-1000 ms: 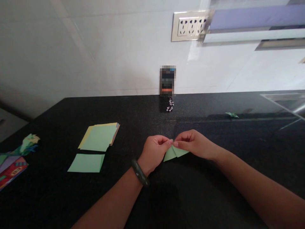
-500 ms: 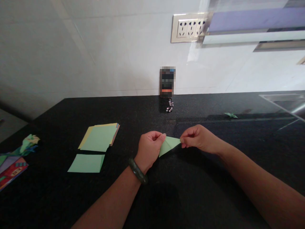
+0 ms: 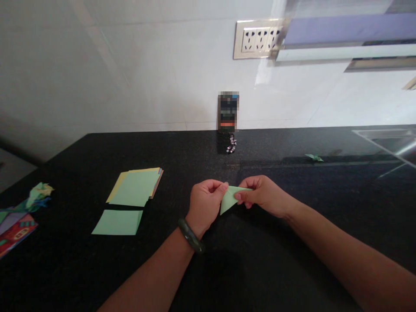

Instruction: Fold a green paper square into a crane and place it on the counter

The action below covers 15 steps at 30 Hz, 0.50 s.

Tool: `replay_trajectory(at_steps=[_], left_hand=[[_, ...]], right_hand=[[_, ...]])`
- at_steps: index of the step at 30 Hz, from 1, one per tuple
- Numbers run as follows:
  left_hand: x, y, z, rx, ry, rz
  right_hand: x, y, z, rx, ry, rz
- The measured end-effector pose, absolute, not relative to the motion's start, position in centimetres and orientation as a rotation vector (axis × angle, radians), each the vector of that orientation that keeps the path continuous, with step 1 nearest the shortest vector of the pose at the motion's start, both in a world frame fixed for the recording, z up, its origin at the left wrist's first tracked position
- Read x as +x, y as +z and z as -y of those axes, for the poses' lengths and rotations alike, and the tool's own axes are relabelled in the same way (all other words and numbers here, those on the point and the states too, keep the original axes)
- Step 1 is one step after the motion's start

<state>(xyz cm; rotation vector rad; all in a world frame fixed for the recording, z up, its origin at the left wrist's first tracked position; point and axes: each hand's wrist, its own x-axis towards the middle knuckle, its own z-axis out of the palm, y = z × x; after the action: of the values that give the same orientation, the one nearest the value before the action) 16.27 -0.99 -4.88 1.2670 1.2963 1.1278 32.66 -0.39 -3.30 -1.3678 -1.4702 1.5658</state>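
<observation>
A: Where is the folded green paper (image 3: 228,200)?

B: Between the person's two hands, over the dark countertop (image 3: 243,268); whether it touches the surface cannot be told. It is roughly triangular, its long axis slanting from a pointed corner near the left hand (image 3: 206,203) up and away towards the right hand (image 3: 264,196).

A: Which hand is nearer?

B: Neither; both touch it. The left pinches the upper left edge, thumb nearly against the fingers. The right grips the right end, thumb on the near face, other fingers curled mostly behind, with only paper between.
</observation>
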Motion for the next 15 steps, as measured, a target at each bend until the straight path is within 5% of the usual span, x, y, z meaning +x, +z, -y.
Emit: replay_trajectory(at_steps=[15], left_hand=[[16.67,-4.55,0.86,0.802,1.138,-1.173]], right_hand=[[32.28,-3.42,0.49,-1.158,1.548,1.139]])
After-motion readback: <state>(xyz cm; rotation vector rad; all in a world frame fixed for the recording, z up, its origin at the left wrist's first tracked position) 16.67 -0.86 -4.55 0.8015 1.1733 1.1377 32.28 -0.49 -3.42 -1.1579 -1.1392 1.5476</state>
